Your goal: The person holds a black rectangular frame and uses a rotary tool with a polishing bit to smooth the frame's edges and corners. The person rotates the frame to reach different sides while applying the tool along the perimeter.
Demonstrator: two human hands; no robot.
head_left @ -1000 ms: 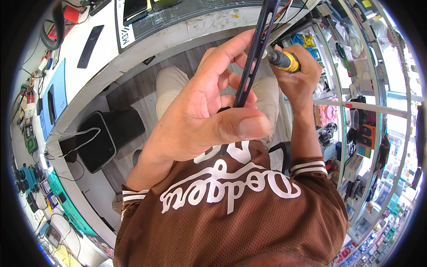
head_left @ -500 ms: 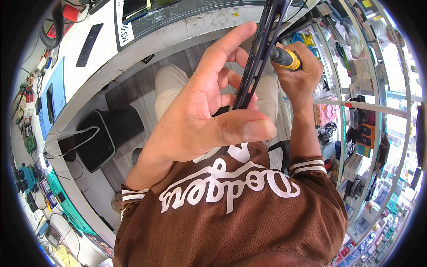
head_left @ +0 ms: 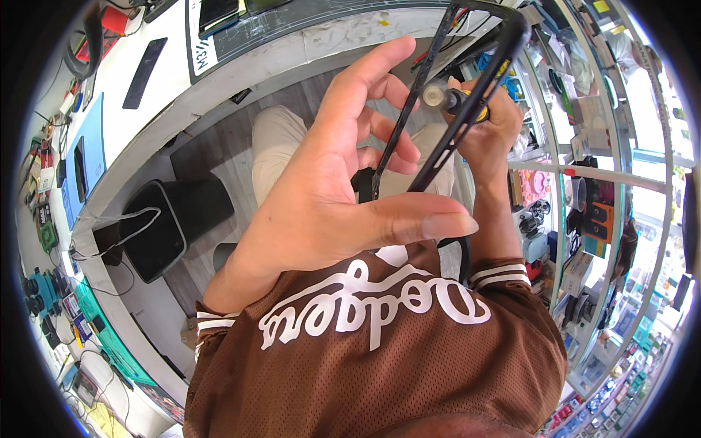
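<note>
My left hand [head_left: 310, 193] is raised in the middle of the view, curled round the near end of a slim black phone frame [head_left: 467, 117]. Its thumb lies on the near side and its fingers on the far side. The frame is tilted, with its open middle showing between two long rails. Behind it, my right hand [head_left: 498, 124] grips a yellow-and-black tool [head_left: 454, 100] that has a pale round end. That end shows through the frame's opening, but I cannot make out the tool's exact kind. A rail covers part of the tool.
A white counter [head_left: 164, 80] curves along the left and top, carrying a dark phone [head_left: 144, 74], a blue mat [head_left: 95, 150] and a black work mat [head_left: 321, 29]. Beneath it stands a black bin [head_left: 152, 230]. Glass shelves [head_left: 613, 175] packed with goods line the right side.
The frame has turned from nearly edge-on to showing its opening, its far end swinging right. The tool's round end has come into sight. Both hands have barely shifted.
</note>
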